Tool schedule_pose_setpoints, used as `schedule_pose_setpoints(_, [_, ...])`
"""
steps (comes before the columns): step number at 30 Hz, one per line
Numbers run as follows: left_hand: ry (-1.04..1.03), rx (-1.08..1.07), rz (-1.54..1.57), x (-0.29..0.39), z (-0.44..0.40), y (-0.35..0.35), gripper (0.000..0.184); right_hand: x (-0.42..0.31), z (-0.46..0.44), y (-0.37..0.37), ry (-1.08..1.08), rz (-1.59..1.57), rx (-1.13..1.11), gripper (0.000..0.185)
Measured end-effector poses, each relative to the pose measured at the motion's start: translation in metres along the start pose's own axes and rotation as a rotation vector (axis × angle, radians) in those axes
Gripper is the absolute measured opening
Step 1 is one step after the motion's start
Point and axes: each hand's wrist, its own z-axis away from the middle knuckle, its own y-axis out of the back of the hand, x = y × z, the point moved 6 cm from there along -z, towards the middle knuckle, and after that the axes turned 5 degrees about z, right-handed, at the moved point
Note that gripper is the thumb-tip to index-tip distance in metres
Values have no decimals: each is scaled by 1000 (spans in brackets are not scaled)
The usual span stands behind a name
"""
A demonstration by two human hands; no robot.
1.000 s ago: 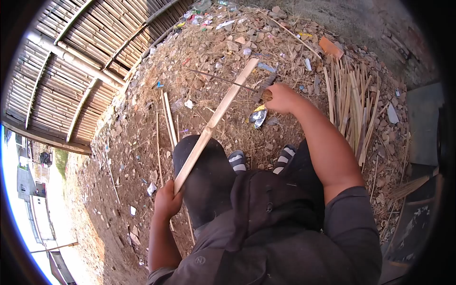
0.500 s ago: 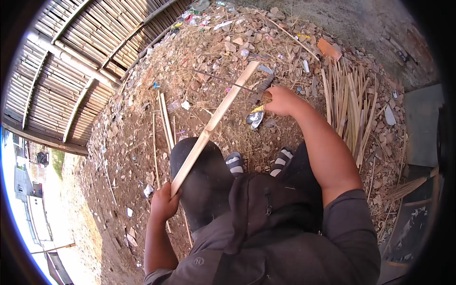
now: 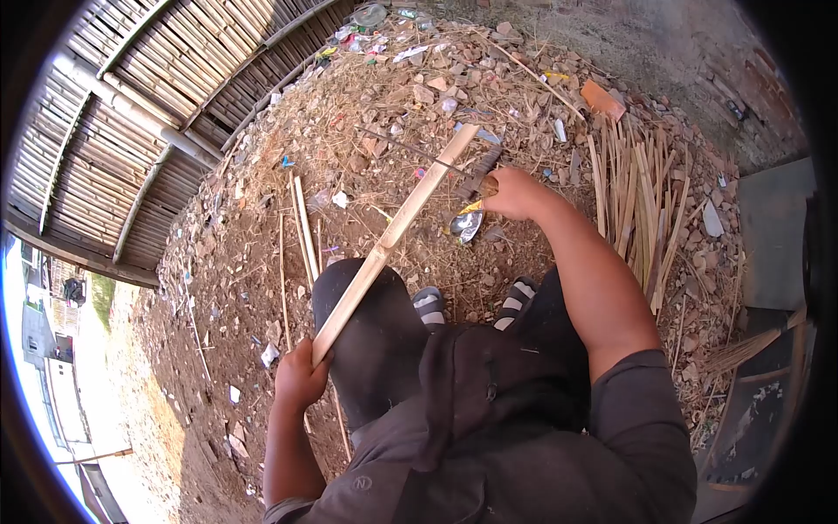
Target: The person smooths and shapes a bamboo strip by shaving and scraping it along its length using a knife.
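Observation:
My left hand (image 3: 302, 374) is closed round the near end of a split bamboo strip (image 3: 393, 231), which slants up and away across my left knee. A node shows partway along the strip. In my right hand (image 3: 513, 193) is the wooden handle of a long knife (image 3: 461, 168). Its thin, dark blade lies across the strip near the far end, seen almost edge-on. Whether the blade is cutting into the bamboo I cannot tell. A shiny wrapper (image 3: 467, 224) lies on the ground just below my right hand.
A pile of bamboo strips (image 3: 642, 188) lies at the right, and a few thin strips (image 3: 305, 229) lie left of my knee. Rubble and litter cover the ground. A bamboo-slat wall (image 3: 192, 70) stands upper left, a concrete wall (image 3: 655, 52) upper right.
The far end of the bamboo strip and my right hand with the knife sit slightly lower in view. The blade still crosses the strip. Both grips are the same.

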Motion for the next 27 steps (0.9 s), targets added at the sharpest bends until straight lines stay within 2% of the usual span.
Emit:
schedule_pose_setpoints(8, [-34, -2, -46, 1, -8, 0, 37, -61, 42, -7, 228, 381, -29, 27])
schedule_pose_setpoints(12, [-14, 6, -14, -5, -5, -3, 36, -14, 1, -13, 96, 96, -84, 31])
schedule_pose_setpoints(13, [0, 13, -11, -3, -7, -1, 36, -9, -2, -9, 79, 41, 33, 34])
schedule_pose_setpoints(17, [-18, 5, -10, 0, -4, 1, 35, -18, 9, -4, 146, 80, 141, 33])
schedule_pose_setpoints(21, [-34, 16, -12, 3, -6, -3, 34, -55, 40, -7, 200, 265, -24, 23])
schedule_pose_setpoints(24, [-34, 22, -6, -2, -3, -4, 34, -41, 29, -6, 234, 224, -21, 24])
schedule_pose_setpoints(27, [-26, 26, -1, -1, -7, -4, 35, 7, -3, 6, 34, 28, 124, 31])
